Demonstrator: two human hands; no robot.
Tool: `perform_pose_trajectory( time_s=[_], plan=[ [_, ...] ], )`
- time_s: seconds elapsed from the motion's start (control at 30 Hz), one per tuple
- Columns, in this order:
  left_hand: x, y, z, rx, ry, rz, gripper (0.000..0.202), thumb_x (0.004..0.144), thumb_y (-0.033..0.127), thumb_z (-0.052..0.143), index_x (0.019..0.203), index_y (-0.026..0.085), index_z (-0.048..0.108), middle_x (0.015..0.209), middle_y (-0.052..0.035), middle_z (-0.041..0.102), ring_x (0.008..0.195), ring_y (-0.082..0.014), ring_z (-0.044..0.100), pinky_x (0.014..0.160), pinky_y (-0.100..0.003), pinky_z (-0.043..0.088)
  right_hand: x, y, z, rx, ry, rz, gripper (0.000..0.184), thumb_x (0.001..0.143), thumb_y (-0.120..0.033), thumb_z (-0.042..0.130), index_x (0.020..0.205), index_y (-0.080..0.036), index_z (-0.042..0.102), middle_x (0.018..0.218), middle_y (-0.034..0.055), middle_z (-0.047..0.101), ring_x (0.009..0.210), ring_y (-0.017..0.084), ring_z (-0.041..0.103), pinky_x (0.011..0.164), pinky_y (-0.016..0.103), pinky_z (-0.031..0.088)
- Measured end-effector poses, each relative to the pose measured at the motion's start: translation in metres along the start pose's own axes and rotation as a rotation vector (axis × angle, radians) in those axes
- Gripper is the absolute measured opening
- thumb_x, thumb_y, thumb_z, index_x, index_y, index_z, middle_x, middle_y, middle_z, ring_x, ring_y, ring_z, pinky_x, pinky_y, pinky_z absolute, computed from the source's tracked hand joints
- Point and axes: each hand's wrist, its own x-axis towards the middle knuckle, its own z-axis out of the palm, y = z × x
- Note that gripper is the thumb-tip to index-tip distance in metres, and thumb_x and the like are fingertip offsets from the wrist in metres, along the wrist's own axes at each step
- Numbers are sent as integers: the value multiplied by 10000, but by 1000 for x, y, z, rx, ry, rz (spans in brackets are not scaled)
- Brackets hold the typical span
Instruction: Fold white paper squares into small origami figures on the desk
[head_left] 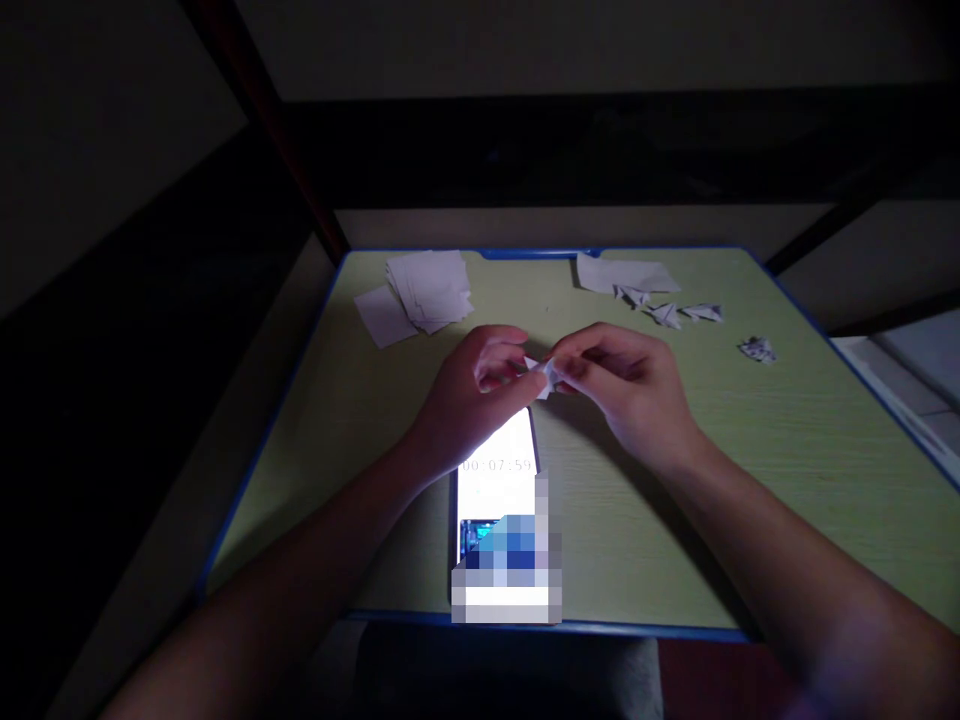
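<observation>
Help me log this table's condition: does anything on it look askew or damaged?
The far-left paper stack looks askew: its edges are uneven and one sheet juts out leftward. Toward the right, a paper wad seems crumpled, though it's too small to be sure.

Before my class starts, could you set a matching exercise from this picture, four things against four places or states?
Things:
1. Phone
2. Loose pile of paper sheets
3. Small folded paper
4. Small crumpled-looking piece

Places or states:
A. Toward the far left corner of the table
B. Lying by itself toward the table's right edge
C. Lit up, showing 00:07:59
D. Held in the fingers of the left hand and the right hand

Right pairs: 1-C, 2-A, 3-D, 4-B.
</observation>
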Motion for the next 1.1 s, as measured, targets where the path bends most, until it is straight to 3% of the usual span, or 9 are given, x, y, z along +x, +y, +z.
perform_pose_trajectory(
  time_s=[0.27,0.53,0.77,1.1],
  plan=[
    [0,2,0,-121,-86,-6,49,772,173,609,790,145,573,733,-40,694,634,-126,685,526,-209,548,2,0,-1,70,-15,49,56,734,-221,702,738,-166,696,577,-23,576,535,87,479,504,246,362],
    [1,-1,1,-206,-52,-118,89,749,162,635,803,149,565,706,-27,705,580,-134,693,491,-199,524,2,2,0,95,-34,90,79,719,-211,716,782,-189,757,541,-33,535,552,95,484,517,249,365],
    [0,1,2,-280,-41,-196,155,699,197,682,795,146,571,694,-5,705,587,-131,693,540,-213,550,3,-1,0,65,-11,85,82,713,-205,724,775,-195,775,596,-13,633,561,86,524,528,236,403],
    [0,2,6,-306,-59,-187,140,699,180,668,784,144,563,690,6,689,639,-135,697,549,-210,569,0,-2,2,10,28,4,99,683,-167,758,764,-220,781,664,-4,712,576,86,580,520,217,440]
  ],
)
